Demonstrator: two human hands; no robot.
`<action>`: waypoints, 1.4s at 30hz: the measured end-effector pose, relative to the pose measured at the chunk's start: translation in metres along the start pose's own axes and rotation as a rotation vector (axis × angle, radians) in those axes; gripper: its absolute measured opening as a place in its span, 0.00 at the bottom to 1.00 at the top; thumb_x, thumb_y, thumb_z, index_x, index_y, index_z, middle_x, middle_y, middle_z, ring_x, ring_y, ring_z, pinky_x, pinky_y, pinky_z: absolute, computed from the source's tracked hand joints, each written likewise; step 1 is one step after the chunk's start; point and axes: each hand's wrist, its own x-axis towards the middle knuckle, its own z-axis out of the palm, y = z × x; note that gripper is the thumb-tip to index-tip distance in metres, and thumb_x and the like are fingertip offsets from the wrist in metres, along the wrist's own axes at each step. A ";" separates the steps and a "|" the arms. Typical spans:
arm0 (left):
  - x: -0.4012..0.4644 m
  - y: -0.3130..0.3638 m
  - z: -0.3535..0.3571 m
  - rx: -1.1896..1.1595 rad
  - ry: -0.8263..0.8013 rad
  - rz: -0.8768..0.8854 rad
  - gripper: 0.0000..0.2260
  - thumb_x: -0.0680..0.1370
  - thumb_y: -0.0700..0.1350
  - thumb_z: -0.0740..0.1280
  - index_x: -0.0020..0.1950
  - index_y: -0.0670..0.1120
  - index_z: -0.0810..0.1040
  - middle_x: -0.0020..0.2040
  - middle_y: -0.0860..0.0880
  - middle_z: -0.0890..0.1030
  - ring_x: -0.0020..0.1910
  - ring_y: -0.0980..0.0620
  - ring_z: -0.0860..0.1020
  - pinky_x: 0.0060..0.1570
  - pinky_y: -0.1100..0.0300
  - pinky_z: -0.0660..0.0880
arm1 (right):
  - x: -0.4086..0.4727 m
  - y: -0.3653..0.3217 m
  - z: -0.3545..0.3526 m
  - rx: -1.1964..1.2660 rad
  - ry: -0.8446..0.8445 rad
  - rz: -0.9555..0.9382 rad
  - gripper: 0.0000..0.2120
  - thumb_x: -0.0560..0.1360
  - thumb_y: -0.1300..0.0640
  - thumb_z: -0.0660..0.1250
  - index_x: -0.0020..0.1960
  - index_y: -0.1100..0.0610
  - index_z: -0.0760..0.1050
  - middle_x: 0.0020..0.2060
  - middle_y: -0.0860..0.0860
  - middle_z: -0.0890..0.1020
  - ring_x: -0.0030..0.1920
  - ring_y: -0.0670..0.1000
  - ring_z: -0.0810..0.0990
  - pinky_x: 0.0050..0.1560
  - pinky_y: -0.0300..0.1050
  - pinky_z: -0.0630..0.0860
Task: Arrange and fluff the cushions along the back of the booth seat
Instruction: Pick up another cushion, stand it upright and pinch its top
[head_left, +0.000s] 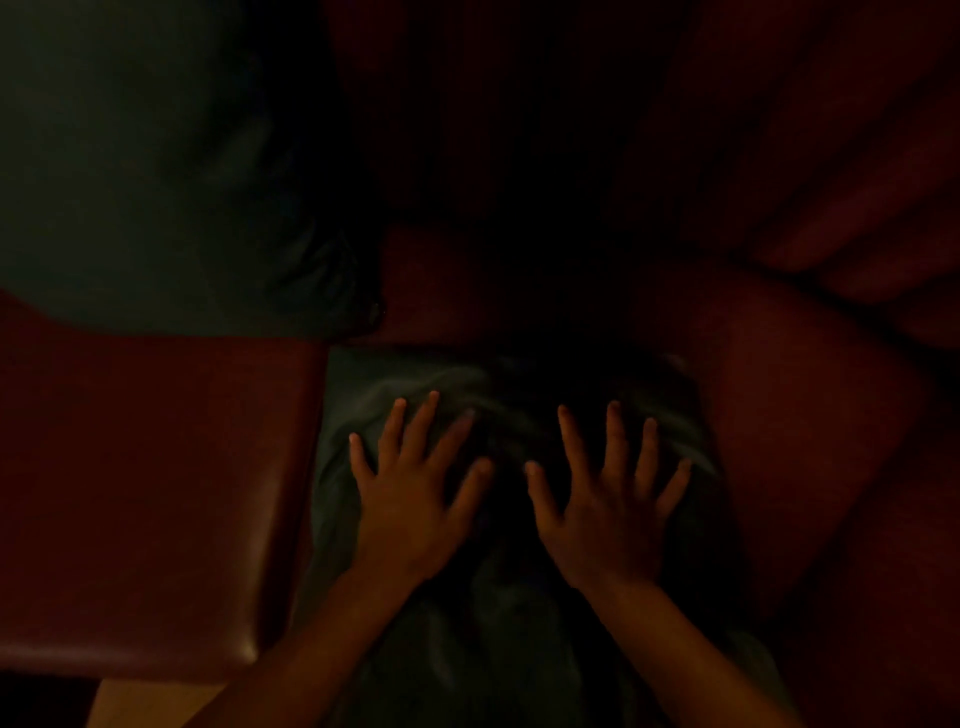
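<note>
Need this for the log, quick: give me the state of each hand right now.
Left hand: open, fingers spread, pressing flat on the green cushion.
Right hand: open, fingers spread, pressing the same cushion.

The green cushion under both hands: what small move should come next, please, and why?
Probably lift the green cushion and stand it up beside the second green cushion at the back. Left hand and right hand press flat on it with spread fingers, and it lies creased on the red seat, not yet upright.

Left cushion (130, 171) cut off; booth corner (519, 182) too dark.
</note>
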 end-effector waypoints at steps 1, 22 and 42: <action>0.005 -0.005 -0.004 -0.059 0.094 -0.057 0.25 0.79 0.66 0.54 0.73 0.60 0.71 0.79 0.48 0.65 0.78 0.43 0.61 0.72 0.35 0.57 | 0.008 -0.002 -0.010 0.018 0.000 0.010 0.35 0.77 0.28 0.47 0.80 0.41 0.60 0.80 0.57 0.60 0.80 0.66 0.53 0.74 0.76 0.47; 0.063 0.049 -0.257 0.373 -0.184 0.497 0.51 0.60 0.81 0.59 0.79 0.61 0.55 0.74 0.53 0.71 0.70 0.48 0.72 0.68 0.48 0.69 | 0.019 -0.025 -0.176 0.205 0.861 -0.477 0.26 0.78 0.34 0.67 0.37 0.56 0.74 0.33 0.52 0.76 0.38 0.56 0.76 0.50 0.56 0.69; 0.032 0.045 -0.263 0.308 -0.010 0.436 0.30 0.66 0.78 0.64 0.60 0.61 0.75 0.50 0.57 0.82 0.44 0.55 0.80 0.37 0.58 0.68 | 0.041 -0.025 -0.227 -0.038 0.307 -0.551 0.40 0.67 0.17 0.51 0.57 0.48 0.74 0.50 0.48 0.81 0.48 0.52 0.78 0.52 0.50 0.72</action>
